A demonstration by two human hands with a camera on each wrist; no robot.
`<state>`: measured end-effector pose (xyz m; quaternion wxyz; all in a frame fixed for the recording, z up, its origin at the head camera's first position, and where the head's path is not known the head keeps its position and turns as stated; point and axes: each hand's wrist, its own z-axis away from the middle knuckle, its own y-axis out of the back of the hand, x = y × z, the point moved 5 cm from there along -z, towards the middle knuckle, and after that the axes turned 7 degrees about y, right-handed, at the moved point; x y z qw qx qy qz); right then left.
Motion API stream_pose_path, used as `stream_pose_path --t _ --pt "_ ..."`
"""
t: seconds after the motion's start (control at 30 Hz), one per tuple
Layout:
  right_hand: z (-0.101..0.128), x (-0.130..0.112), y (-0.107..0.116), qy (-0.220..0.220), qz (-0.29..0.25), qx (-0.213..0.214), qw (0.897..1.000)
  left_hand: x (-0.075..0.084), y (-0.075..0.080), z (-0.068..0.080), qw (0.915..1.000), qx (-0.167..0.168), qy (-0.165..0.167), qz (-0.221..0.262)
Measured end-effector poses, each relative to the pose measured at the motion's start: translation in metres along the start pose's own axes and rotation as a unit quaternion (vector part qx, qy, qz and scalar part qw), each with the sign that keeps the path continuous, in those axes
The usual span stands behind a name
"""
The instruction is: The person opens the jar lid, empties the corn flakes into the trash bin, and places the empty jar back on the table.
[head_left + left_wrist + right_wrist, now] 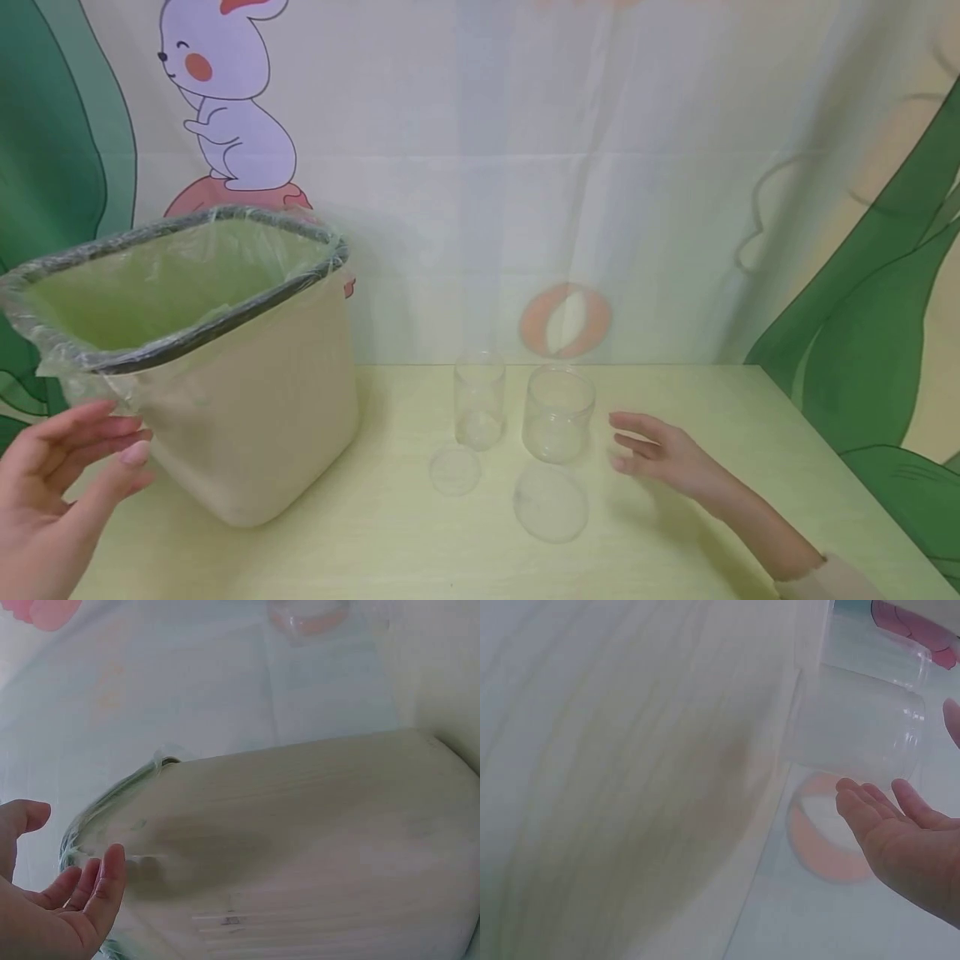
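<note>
A beige trash bin (262, 417) stands on the left of the table, its clear plastic liner folded over the dark rim. Just in front of its near left corner is my left hand (71, 492), fingers loosely bent and holding nothing. The left wrist view shows that hand (75, 907) beside the bin's wall (300, 840). Two clear jars stand at mid-table, a narrow one (480, 408) and a wider one (557, 421). A small round clear lid (454, 469) and a larger one (551, 502) lie before them. My right hand (667, 454) hovers right of the wider jar, apart from it, grasping nothing.
The pale yellow-green table (390, 550) carries all these things. Behind it hangs a printed cloth (405, 167) with a white rabbit and green leaves. The table's right edge (847, 462) runs beside the cloth's green leaf shapes.
</note>
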<state>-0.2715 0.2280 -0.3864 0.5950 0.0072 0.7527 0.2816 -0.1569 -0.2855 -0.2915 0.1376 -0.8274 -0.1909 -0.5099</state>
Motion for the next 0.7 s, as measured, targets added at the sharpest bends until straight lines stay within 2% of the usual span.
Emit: stream_pose_path --t 0.07,0.13,0.2,0.33,0.57,0.7 --pt "0.003 -0.002 -0.001 0.001 0.007 0.001 1.000 0.003 -0.006 0.003 0.9962 -0.003 -0.001 -0.087" --pt "0.006 -0.005 -0.001 0.004 0.014 0.000 1.000 0.003 -0.011 0.006 0.9848 -0.008 0.010 -0.173" --pt "0.009 -0.007 -0.002 0.006 0.023 0.000 1.000 0.003 -0.015 0.008 0.9750 -0.024 0.014 -0.220" --pt "0.014 -0.011 -0.002 0.007 0.038 -0.003 0.999 0.002 -0.023 0.011 0.9678 -0.065 0.020 -0.242" --pt "0.021 -0.018 -0.005 0.027 0.089 -0.006 0.996 0.000 -0.041 0.017 0.9643 -0.102 0.000 -0.244" --pt "0.024 -0.023 -0.006 0.042 0.122 0.001 0.992 -0.005 -0.051 0.020 0.9586 -0.130 0.006 -0.254"
